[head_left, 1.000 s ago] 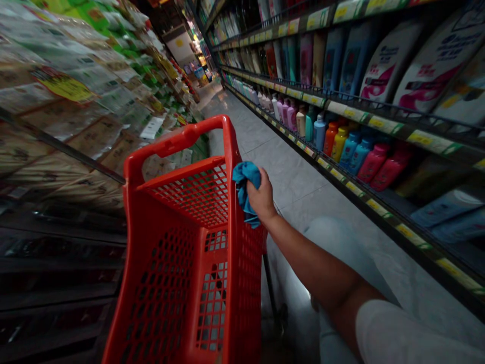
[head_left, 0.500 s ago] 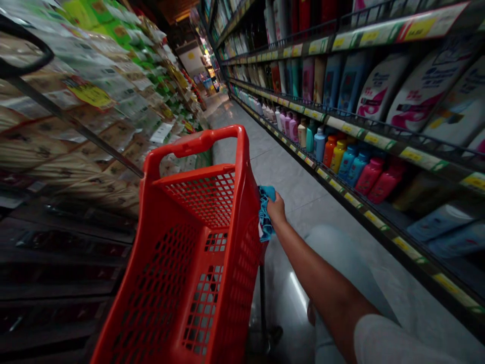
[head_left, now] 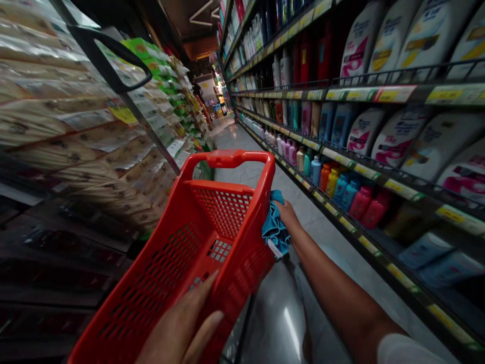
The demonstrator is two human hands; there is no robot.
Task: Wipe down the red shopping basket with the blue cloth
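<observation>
A person stands in a shop aisle with a red plastic shopping basket [head_left: 223, 222] held in front of the body, and the basket hangs tilted to the side. The right hand [head_left: 287, 215] is closed, its fingers [head_left: 283, 206] together and clamped on a blue cloth [head_left: 276, 231], and this cloth touches the basket's right wall near the top rim. A small white tag [head_left: 275, 248] shows at the lower edge of the cloth. The left hand [head_left: 180, 323] lies low against the basket's mesh wall, with its fingers [head_left: 210, 323] apart.

On the right shelves stand white bottles [head_left: 401, 144] with pink marks, and lower there are smaller pink, blue and orange bottles [head_left: 352, 199]. Yellow price labels [head_left: 401, 93] run along the shelf edges, but I cannot read any brand or any number on them; the writing is too small and blurred. Packets [head_left: 79, 156] fill the left shelves.

Compared with the earlier frame, the left hand has come into view, the basket leans more, and its handle [head_left: 227, 159] is lower in the picture. The cloth also sits lower on the basket's side.
</observation>
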